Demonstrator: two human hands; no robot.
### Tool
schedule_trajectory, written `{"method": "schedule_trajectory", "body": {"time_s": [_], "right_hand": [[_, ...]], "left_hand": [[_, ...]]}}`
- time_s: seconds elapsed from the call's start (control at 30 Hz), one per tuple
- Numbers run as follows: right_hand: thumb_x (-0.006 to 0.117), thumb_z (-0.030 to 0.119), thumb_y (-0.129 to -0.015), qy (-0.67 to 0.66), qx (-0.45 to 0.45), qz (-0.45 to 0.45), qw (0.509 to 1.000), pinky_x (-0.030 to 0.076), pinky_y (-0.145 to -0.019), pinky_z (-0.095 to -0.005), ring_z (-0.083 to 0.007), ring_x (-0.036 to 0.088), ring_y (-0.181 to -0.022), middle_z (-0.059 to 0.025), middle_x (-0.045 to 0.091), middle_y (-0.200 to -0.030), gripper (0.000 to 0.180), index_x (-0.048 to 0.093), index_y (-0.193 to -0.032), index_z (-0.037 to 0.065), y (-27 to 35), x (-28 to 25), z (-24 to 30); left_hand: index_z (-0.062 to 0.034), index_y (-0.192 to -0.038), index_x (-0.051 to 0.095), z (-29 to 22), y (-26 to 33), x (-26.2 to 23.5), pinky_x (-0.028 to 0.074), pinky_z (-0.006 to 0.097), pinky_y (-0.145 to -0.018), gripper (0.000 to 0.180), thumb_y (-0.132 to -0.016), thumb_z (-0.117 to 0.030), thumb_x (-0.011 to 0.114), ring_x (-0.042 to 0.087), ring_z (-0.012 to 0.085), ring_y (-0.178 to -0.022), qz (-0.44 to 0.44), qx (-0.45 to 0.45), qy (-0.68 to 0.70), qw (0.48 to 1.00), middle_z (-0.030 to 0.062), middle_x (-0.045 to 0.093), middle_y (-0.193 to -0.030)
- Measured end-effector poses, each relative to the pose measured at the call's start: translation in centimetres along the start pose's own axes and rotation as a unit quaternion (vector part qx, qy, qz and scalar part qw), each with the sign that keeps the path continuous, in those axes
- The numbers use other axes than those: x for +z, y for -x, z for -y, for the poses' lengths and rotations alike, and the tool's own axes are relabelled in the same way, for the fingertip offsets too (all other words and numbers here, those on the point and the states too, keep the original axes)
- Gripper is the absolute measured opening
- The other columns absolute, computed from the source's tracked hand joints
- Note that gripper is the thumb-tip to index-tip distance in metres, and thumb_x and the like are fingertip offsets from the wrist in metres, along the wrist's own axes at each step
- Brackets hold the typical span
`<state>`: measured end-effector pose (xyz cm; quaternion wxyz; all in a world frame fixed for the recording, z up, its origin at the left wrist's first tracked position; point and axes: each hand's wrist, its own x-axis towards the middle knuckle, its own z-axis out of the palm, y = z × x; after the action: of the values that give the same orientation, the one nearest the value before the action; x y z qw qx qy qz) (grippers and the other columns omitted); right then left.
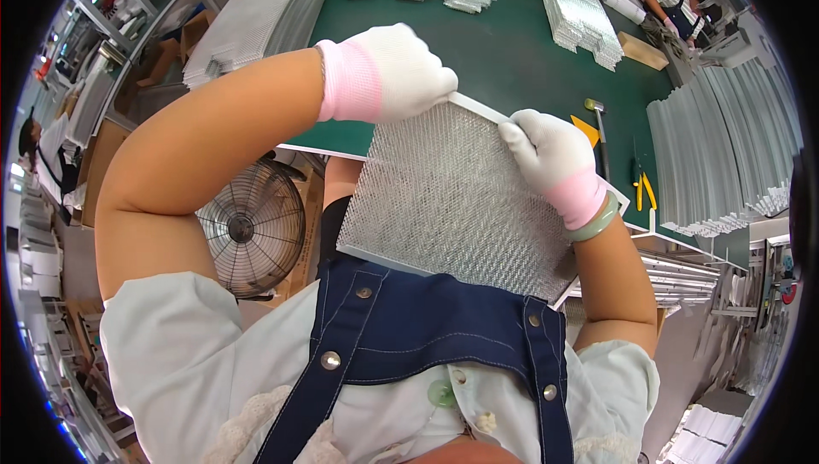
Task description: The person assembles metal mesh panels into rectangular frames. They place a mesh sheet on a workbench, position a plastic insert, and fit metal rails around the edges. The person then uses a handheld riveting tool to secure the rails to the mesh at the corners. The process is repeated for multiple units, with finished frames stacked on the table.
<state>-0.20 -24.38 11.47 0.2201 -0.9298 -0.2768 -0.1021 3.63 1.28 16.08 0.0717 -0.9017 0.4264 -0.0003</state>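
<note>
Mesh filter panel (448, 204) held tilted against person's chest, near table edge. Left hand (394, 72), white glove, clamps its top edge; right hand (550, 157), gloved too, pinches top right corner. Beyond on green table (512, 46): hammer (597, 127), yellow pliers (644, 191), mesh stacks (580, 16).

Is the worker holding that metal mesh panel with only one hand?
No, both gloved hands grip the mesh panel: the left hand and the right hand at its upper edge.

mesh panel (448, 200) before table (512, 63); fan (250, 227) left; hammer (599, 127) right
</note>
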Motion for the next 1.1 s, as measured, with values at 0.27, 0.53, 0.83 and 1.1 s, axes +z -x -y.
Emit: {"method": "schedule_trajectory", "body": {"time_s": [0.27, 0.53, 0.83, 1.1], "right_hand": [[0.061, 0.033, -0.096, -0.184, 0.067, 0.127, 0.972, 0.051, -0.072, -0.0377, -0.0314, 0.065, -0.075, -0.0164, 0.065, -0.078, 0.033, 0.070, -0.099, 0.002, -0.5, 0.5, -0.9], [0.058, 0.034, -0.098, -0.142, 0.071, 0.127, 0.979, 0.050, -0.070, -0.0386, -0.0284, 0.063, -0.071, -0.0151, 0.063, -0.074, 0.035, 0.066, -0.092, 0.000, -0.4, 1.5, -0.1], [0.060, 0.027, -0.098, -0.209, 0.195, 0.077, 0.955, 0.045, -0.066, -0.0274, -0.0095, 0.050, -0.070, -0.0022, 0.056, -0.075, 0.028, 0.063, -0.093, -0.001, 2.5, -2.6, -5.0], [0.060, 0.023, -0.102, -0.387, 0.129, -0.335, 0.849, 0.033, -0.069, -0.0191, -0.0012, 0.038, -0.076, 0.0082, 0.048, -0.083, 0.021, 0.061, -0.106, 0.003, -0.9, -3.3, -2.8]], "left_hand": [[-0.0013, -0.116, 0.062, 2.6, 2.8, 0.1, 0.052, 0.039, -0.079, 0.029, -0.101, -0.023, 0.051, 0.065, 0.0288, -0.084, 0.112, -0.078, 0.283, 0.949, 0.0144, 0.066, -0.092], [-0.0005, -0.116, 0.062, 1.9, 3.2, 1.6, 0.050, 0.040, -0.087, 0.035, -0.101, -0.031, 0.052, 0.063, 0.0311, -0.095, 0.117, -0.106, 0.334, 0.930, 0.0167, 0.065, -0.097], [-0.0022, -0.124, 0.060, -1.8, 10.7, -0.9, 0.048, 0.040, -0.090, 0.047, -0.086, -0.029, 0.069, 0.060, 0.0386, -0.102, 0.036, -0.274, 0.182, 0.944, 0.0208, 0.064, -0.109], [0.0042, -0.128, 0.056, -5.4, -0.3, 4.7, 0.048, 0.031, -0.096, 0.047, -0.091, -0.024, 0.068, 0.063, 0.0195, -0.105, -0.398, -0.119, 0.654, 0.632, 0.0148, 0.068, -0.112]]}}
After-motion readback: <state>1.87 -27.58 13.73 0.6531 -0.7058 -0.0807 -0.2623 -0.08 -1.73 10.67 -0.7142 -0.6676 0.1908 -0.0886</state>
